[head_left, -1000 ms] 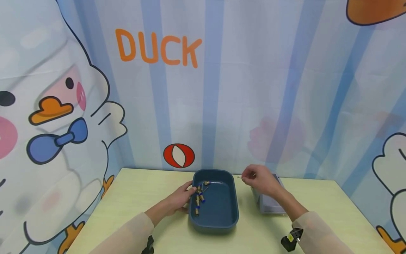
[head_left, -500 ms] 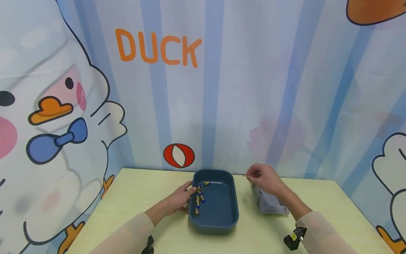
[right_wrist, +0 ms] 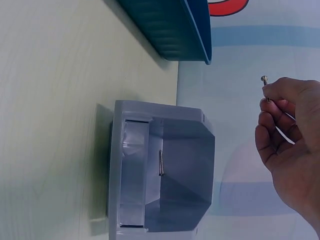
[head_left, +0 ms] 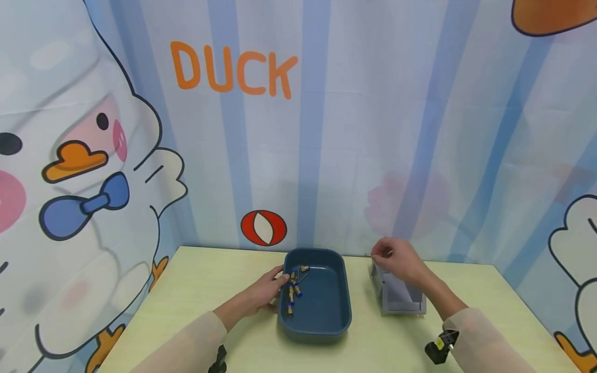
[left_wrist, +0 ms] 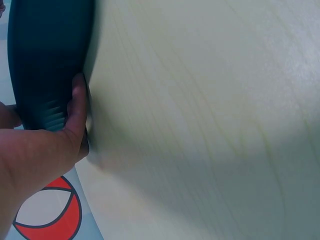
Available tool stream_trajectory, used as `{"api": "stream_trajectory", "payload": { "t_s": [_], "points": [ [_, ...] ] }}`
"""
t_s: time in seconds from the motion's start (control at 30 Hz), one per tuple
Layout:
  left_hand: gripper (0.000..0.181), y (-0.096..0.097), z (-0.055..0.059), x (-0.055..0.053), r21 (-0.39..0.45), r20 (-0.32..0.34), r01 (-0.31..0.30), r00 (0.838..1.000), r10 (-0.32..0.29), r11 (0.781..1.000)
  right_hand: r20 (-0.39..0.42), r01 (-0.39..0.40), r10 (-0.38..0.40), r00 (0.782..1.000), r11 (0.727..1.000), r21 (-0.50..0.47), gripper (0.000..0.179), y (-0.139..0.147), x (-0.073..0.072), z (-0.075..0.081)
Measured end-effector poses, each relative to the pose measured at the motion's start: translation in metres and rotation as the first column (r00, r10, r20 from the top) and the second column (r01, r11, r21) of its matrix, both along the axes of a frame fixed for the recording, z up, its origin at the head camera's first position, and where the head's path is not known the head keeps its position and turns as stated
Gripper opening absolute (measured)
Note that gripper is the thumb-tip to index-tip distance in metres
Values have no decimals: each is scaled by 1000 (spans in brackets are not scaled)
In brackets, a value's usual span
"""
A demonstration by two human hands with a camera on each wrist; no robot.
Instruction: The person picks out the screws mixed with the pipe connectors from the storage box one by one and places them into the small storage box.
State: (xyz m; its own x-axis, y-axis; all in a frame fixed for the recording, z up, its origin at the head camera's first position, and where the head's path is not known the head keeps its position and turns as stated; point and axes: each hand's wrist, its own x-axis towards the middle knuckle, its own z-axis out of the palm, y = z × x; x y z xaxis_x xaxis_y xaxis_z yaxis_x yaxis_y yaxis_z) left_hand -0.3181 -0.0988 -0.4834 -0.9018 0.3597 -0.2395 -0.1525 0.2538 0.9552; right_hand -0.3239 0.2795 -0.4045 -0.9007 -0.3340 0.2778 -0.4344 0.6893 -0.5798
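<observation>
Screw (right_wrist: 264,79), as I view it remotely. Left to right: left hand (head_left: 266,291) gripping the side of the blue tray (head_left: 324,303); brass fittings (head_left: 291,293) inside; screw, pinched by the right hand (head_left: 399,262) near the far end of the grey bin (right_wrist: 182,200); another screw (right_wrist: 161,163) within.

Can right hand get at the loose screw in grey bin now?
Likely yes: the right hand is near the grey bin and nothing visibly covers the loose screw, though that hand already pinches a second screw.
</observation>
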Motion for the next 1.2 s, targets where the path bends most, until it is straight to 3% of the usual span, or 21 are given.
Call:
{"api": "stream_trajectory", "payload": {
  "t_s": [0.43,1.2],
  "points": [
    [61,-1,-1,0,-21,-3,-5,1000,5,1000,2,37,-37,999,999,-7,8,13,-2,-1],
    [59,1,4,4,-7,-2,-3,1000,3,1000,6,154,-154,988,988,26,8,39,-9,-19]
  ]
}}
